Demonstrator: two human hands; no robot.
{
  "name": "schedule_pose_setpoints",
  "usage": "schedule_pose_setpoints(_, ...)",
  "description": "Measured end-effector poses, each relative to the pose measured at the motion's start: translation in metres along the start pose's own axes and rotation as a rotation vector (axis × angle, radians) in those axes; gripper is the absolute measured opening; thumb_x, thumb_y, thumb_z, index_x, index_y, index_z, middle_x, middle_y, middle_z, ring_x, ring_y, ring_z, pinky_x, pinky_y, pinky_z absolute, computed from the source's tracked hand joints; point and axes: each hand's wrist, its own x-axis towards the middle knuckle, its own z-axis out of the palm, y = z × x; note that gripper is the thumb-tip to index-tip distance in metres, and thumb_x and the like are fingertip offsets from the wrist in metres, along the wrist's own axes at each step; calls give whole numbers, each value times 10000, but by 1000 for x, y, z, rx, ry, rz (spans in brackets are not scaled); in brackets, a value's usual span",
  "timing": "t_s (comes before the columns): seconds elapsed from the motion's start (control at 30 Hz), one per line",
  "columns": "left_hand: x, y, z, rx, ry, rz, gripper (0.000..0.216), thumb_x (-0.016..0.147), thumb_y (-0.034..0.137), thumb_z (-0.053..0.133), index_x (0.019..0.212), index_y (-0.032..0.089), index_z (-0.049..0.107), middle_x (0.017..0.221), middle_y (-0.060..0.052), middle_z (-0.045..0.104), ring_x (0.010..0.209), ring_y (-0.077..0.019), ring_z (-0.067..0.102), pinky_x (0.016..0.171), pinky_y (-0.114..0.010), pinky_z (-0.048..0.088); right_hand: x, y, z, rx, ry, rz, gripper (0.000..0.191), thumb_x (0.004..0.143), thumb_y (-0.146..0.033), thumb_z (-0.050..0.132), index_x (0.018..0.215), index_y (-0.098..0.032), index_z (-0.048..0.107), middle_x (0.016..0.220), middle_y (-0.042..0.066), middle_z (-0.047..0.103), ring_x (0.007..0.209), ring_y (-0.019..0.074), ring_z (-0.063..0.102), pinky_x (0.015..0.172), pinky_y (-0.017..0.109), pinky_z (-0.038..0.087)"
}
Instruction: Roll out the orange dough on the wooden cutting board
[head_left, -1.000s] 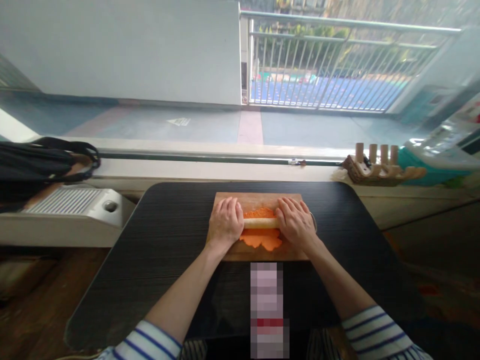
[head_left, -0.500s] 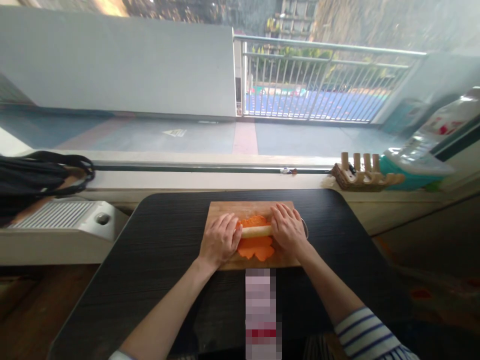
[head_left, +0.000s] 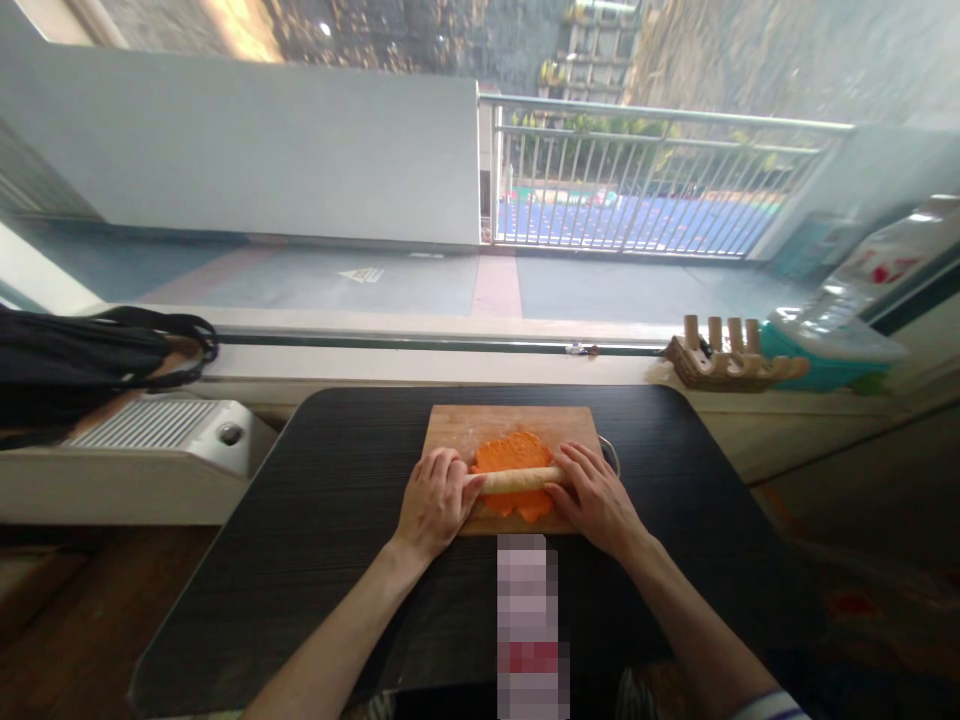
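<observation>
A pale wooden rolling pin [head_left: 517, 482] lies crosswise over a flat sheet of orange dough [head_left: 514, 450]. My left hand [head_left: 436, 500] is closed on the pin's left end. Its right end is under my right hand [head_left: 596, 497], the fingers wrapped over it. Beneath the dough is a wooden cutting board [head_left: 450, 424] with a light dusting of something pale. The dough has an uneven, wavy edge and shows both above and below the pin. Both ends of the pin are hidden by my hands.
The board rests on a black table [head_left: 315, 490] by a window. On the sill at right are a woven basket with wooden pieces [head_left: 716, 365], a teal container [head_left: 825, 365] and a plastic bottle [head_left: 874, 260]. A black bag [head_left: 90, 360] lies at left, near a white radiator [head_left: 172, 440].
Both hands have drawn the rolling pin towards me, from the dough's upper part to its lower part. More dough now shows beyond the pin. The view has shifted slightly.
</observation>
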Motion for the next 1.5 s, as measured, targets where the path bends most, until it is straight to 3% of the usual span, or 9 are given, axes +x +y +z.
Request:
schedule_pose_setpoints(0.17, -7, 8, -13, -30, 16, -17, 344, 955, 413, 375, 777, 175, 549, 894, -109, 604, 909, -240, 555, 812, -368, 469, -15, 2, -11, 27, -46, -115, 311, 920, -362, 534, 1173, -186, 572, 1277, 91, 609, 1277, 238, 470, 1076, 462, 372)
schedule_pose_setpoints(0.33, -21, 25, -22, -16, -8, -65, 287, 948, 370, 395, 792, 180, 543, 976, -131, 621, 985, -253, 566, 872, -388, 454, -29, -6, -17, 3, -69, -116, 266, 922, -361, 530, 1110, -180, 584, 1284, 100, 604, 1292, 241, 454, 1091, 483, 331)
schedule_pose_setpoints(0.6, -15, 31, -7, -21, -31, -209, 256, 921, 381, 433, 974, 159, 548, 1145, -174, 619, 1138, -306, 544, 956, -452, 436, -21, -13, -21, -90, -132, -50, 443, 937, -424, 462, 1302, -177, 504, 1426, 105, 479, 1360, 250, 353, 1137, 471, 216)
schedule_pose_setpoints(0.8, -4, 25, 1, -77, -44, -255, 282, 914, 301, 433, 1107, 126, 541, 1177, -172, 626, 1167, -298, 541, 993, -444, 409, -1, -7, -17, -119, -144, -19, 452, 953, -440, 400, 1295, -171, 522, 1435, 115, 466, 1356, 247, 355, 1148, 476, 142)
schedule_pose_setpoints(1.1, 8, 25, 1, -83, -53, -317, 265, 924, 286, 407, 1077, 139, 567, 1138, -145, 646, 1125, -282, 564, 965, -424, 422, 29, 4, -6, -111, -180, 73, 398, 974, -359, 333, 1280, -208, 538, 1386, 80, 526, 1308, 221, 420, 1115, 439, 206)
schedule_pose_setpoints(1.37, 0, 26, -1, -94, -95, -269, 293, 914, 292, 411, 1116, 140, 558, 1179, -151, 629, 1162, -289, 540, 1007, -443, 395, 7, -9, -16, -128, -190, 83, 439, 975, -383, 331, 1315, -175, 514, 1404, 95, 506, 1327, 240, 392, 1125, 444, 191)
schedule_pose_setpoints(1.5, 9, 20, 5, -108, -101, -305, 294, 924, 315, 404, 1112, 148, 557, 1152, -140, 638, 1133, -279, 553, 976, -432, 420, 21, -2, -9, -136, -180, 139, 432, 974, -370, 313, 1317, -193, 509, 1395, 94, 515, 1307, 235, 419, 1113, 458, 210)
